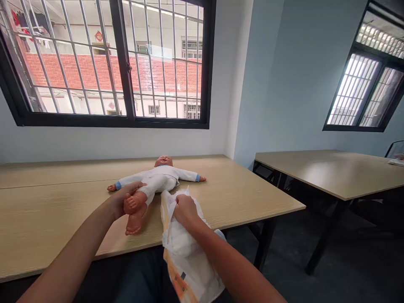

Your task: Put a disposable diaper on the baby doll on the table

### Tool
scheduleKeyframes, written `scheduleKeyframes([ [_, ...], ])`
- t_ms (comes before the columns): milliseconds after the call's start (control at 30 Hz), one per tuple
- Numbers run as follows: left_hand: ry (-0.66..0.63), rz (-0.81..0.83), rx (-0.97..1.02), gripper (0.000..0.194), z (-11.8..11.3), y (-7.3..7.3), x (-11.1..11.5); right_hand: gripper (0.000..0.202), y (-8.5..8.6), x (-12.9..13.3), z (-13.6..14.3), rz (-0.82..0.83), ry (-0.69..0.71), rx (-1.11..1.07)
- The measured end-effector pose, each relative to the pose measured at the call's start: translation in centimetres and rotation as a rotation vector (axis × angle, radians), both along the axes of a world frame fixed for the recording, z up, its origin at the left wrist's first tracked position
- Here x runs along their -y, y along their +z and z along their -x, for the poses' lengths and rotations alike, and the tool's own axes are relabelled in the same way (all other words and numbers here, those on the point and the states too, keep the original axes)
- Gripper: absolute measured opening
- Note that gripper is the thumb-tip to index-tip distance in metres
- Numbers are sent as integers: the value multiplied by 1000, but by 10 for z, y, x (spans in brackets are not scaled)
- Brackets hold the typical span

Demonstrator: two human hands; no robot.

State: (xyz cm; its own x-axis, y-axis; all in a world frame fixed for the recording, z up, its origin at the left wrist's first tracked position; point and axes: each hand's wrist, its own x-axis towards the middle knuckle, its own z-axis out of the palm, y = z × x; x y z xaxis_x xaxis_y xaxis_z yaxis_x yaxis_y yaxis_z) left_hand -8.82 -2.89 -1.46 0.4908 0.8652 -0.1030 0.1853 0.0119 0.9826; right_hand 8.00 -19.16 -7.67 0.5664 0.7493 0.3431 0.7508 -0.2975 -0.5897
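Observation:
A baby doll [160,179] in a white outfit with blue cuffs lies on its back on the table, arms spread, head toward the wall. My left hand [128,198] is wrapped round the doll's lower leg, close to its bare feet [134,214]. In front of the doll, a crumpled white-and-orange plastic bag [191,261] with soft white contents hangs over the table edge above my lap. My right hand [185,210] is closed at the top of this bag; its fingertips are partly hidden in the folds.
The pale wooden table [57,219] stands against the wall beneath a barred window [129,63]. Across a gap on the right is a second table [334,168] with dark legs. Part of a person's hand [399,156] shows at the far right edge.

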Motion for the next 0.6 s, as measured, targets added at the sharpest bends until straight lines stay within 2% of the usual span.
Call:
scheduleKeyframes([
  [100,-27,213,134,51,1,1,4,27,-3,-7,-10,-23,65,-334],
  [167,-31,264,148,49,2,3,8,30,-4,-13,-15,-22,89,-500],
  [300,-15,276,159,46,2,4,8,29,-3,-18,-18,6,104,-546],
  [400,-36,288,184,44,1,1,3,35,2,-11,-12,48,104,-433],
  [600,-2,255,206,41,0,2,7,81,13,4,19,160,180,104],
])
